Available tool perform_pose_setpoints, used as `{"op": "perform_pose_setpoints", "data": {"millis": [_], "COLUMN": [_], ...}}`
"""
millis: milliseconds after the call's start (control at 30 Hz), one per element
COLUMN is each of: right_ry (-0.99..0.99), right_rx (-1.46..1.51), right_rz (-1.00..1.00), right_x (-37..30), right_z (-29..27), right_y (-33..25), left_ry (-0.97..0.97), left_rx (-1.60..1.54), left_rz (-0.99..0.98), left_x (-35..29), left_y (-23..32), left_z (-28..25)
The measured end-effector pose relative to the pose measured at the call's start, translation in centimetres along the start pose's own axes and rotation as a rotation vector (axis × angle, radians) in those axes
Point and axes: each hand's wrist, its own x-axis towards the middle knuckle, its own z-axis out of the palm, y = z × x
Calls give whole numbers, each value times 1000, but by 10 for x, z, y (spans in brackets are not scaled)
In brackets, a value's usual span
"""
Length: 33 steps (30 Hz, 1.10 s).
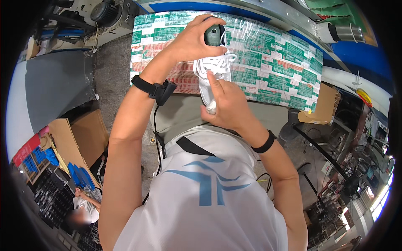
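A white lace-up shoe (204, 90) points its toe toward me over the near edge of the wrapped table. Its white laces (214, 63) lie in loose loops on top. Inside its opening sits a dark green shoe last (212, 37) with a round hole. My left hand (188, 44) is closed round the heel end, thumb on one side and fingers over the far end. Near the toe, my right hand (230, 102) pinches a small white crumpled wad (211, 107), its exact kind unclear. The right index finger stretches out onto the laces.
Green-and-white printed film covers the tabletop (268, 62). A metal rail and pipe (345, 32) run behind it, with a motor (104, 13) at far left. Cardboard boxes (320, 106) stand at right and left. A pedestal fan stands lower right; another person (86, 207) is lower left.
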Motion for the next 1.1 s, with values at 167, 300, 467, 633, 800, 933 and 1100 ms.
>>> {"op": "perform_pose_setpoints", "data": {"millis": [167, 300, 467, 633, 800, 933, 1100], "right_ry": [-31, -10, 183, 150, 104, 73, 143], "right_rx": [196, 280, 366, 309, 205, 125, 119], "right_rz": [87, 128, 202, 202, 159, 128, 103], "right_x": [-19, -29, -29, -20, -20, -40, -37], "right_z": [-16, -25, -20, -18, -19, -24, -23], "right_y": [-14, -4, 12, 20, 24, 3, -5], "left_ry": [-40, -66, -51, -53, -55, -61, -60], "left_rx": [-81, -104, -178, -48, -90, -68, -92], "left_rz": [-15, -27, -40, -19, -85, -39, -69], "left_x": [-4, -1, -5, -2, -2, -2, -2], "left_y": [0, 1, -7, -4, 3, -2, 2], "left_z": [-14, -14, -13, -9, -9, -12, -10]}}
